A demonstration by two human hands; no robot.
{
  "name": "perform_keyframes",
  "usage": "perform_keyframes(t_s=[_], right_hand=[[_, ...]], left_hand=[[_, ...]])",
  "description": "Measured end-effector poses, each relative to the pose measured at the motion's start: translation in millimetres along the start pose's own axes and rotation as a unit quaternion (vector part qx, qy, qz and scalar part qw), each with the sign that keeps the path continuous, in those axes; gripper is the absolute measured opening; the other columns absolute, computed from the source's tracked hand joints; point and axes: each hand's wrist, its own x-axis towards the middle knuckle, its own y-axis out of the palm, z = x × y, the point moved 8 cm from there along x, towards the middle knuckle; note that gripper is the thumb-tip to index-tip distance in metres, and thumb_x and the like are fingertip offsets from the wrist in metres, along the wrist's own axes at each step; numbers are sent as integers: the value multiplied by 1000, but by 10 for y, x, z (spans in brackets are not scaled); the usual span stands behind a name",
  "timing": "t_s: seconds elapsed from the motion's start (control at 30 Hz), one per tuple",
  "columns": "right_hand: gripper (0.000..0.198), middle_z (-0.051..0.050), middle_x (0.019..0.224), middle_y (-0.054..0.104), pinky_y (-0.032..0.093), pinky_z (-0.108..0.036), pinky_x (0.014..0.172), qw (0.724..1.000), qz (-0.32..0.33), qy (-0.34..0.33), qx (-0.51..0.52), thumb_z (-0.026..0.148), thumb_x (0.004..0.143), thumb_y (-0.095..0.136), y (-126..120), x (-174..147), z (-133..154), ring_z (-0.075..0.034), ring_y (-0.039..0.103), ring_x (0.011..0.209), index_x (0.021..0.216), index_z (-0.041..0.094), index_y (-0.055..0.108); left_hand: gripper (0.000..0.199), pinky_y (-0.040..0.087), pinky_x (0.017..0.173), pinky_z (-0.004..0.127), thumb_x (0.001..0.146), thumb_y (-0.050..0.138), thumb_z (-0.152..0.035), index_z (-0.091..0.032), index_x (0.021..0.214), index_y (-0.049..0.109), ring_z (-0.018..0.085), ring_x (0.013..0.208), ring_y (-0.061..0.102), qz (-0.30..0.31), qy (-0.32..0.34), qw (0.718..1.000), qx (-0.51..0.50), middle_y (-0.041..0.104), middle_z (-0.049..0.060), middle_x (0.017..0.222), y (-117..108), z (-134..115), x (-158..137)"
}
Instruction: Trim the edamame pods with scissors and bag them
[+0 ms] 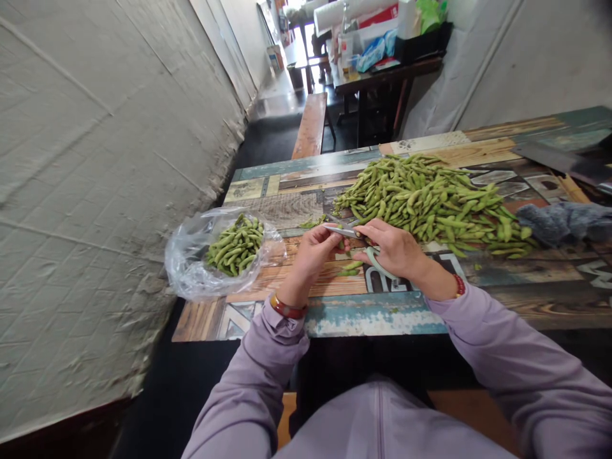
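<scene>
In the middle of the table, my right hand (389,248) is closed round the pale green handles of a pair of scissors (340,230). The blades point left, over the fingers of my left hand (315,248). Those fingers pinch a green edamame pod (341,244), mostly hidden by the fingers and blades. A few loose pods (351,268) lie on the table just below my hands. Beyond my right hand spreads a large heap of edamame pods (421,197). Small green trimmings (313,222) lie behind my left hand. To the left, a clear plastic bag (186,268) holds more pods (236,245).
A grey cloth (568,223) lies at the right of the patterned table (382,315), with a wide dark blade (564,162) behind it. A white wall (95,159) runs along the left. Past the table stand a bench (310,124) and another table loaded with goods (382,75).
</scene>
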Motion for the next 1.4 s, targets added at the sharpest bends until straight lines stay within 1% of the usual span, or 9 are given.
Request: perform_keyframes(t_s=[0.1,0.27,0.4,0.57,0.83,1.1,1.23,1.33,1.4], right_hand=[[48,-8,106,65,54,-34,77,1000,-2,-1,13,35,81,76,-2,2,7,-24,65,93,125,23,60],[49,-7,104,63,52,-30,70,999,14,3,44,36,78,79,4,20,19,-20,63,82,121,20,60],[47,-6,99,62,50,-31,71,999,15,1,48,37,80,77,-1,28,17,-20,61,79,120,20,60],[42,-6,96,62,50,-31,73,999,7,-19,42,37,82,74,-3,23,33,-21,60,81,119,20,60],[33,-8,97,63,51,-33,74,999,9,-33,15,33,87,68,-1,6,48,-24,62,86,116,20,60],[32,-10,100,65,52,-33,75,999,19,-48,-14,36,91,64,38,-23,26,-24,65,89,117,18,60],[35,-9,101,66,51,-32,75,999,26,-37,-20,39,91,66,43,-20,-24,-24,66,89,118,18,61],[35,-9,98,66,50,-31,71,999,9,-13,-30,39,90,67,2,-3,-82,-22,65,83,117,18,62],[32,-7,96,66,49,-30,69,1000,-6,1,-31,36,90,67,-26,9,-106,-21,64,79,116,19,62]], left_hand=[[24,50,61,23,76,75,-35,-15,87,68,12,62,64,-6,11,999,29,68,1,72,3,-28,-7],[23,47,60,23,77,75,-34,-15,87,68,12,62,62,-24,19,998,60,68,2,70,-17,-51,-23],[21,47,61,23,77,75,-33,-15,83,68,11,63,61,-28,34,996,74,68,2,70,0,-89,-33],[21,48,61,24,76,75,-34,-15,83,68,12,61,61,-33,21,996,79,68,1,71,22,-91,-44],[25,47,57,24,77,75,-37,-15,84,67,11,56,58,18,13,998,58,65,1,65,33,-39,-12],[24,45,51,22,74,77,-36,-15,82,67,10,53,56,29,-2,999,43,63,0,64,35,-11,11],[16,43,51,21,77,70,-29,-16,84,64,9,53,54,31,-5,998,48,61,-1,63,-1,-4,28],[9,45,56,22,78,58,-18,-18,87,57,9,55,55,47,-7,997,53,60,-2,68,14,6,31],[12,44,59,22,78,51,-14,-18,88,55,9,57,53,49,6,993,109,58,-3,70,34,3,27]])
